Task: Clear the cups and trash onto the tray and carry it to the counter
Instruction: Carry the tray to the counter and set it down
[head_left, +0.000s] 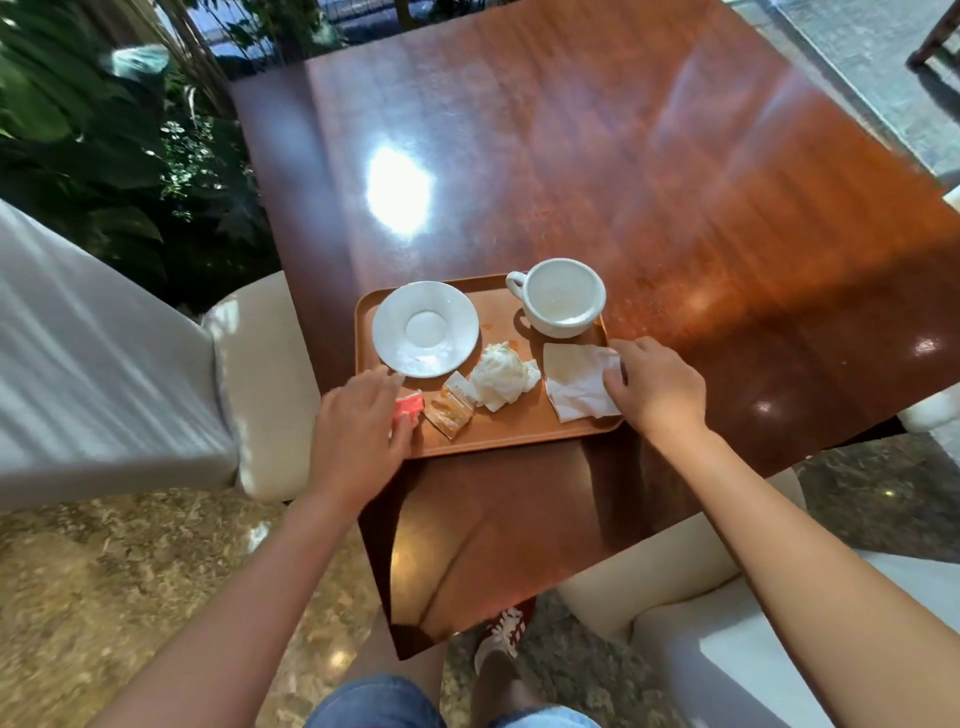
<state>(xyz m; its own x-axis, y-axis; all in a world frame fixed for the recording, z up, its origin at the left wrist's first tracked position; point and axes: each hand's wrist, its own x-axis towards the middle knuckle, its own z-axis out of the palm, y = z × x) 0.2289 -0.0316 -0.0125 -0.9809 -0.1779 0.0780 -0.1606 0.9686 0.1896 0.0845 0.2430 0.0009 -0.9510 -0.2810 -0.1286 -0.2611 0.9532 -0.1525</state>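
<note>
The tray (498, 436) is seen loaded at the near edge of the desk (623, 156), its near rim close to the desk's edge. On it are set the saucer (425, 328) at far left, the empty white cup (563, 301) at the far right corner, a crumpled napkin (503, 375) in the middle, a flat napkin (576, 384) at right and an orange wrapper (453, 410) near the front.

The left hand (358, 431) is laid over the tray's left near corner, fingers curled loosely beside a small red packet (408, 408); whether the packet is pinched cannot be told. The right hand (657, 387) is half open, fingertips pressed on the flat napkin at the right rim.

Loading looks finished, so the lift is judged to be next. Both short rims are best gripped evenly, thumbs on top, and the tray kept level, since the cup stands off-centre and the papers are light enough to slide.
</note>
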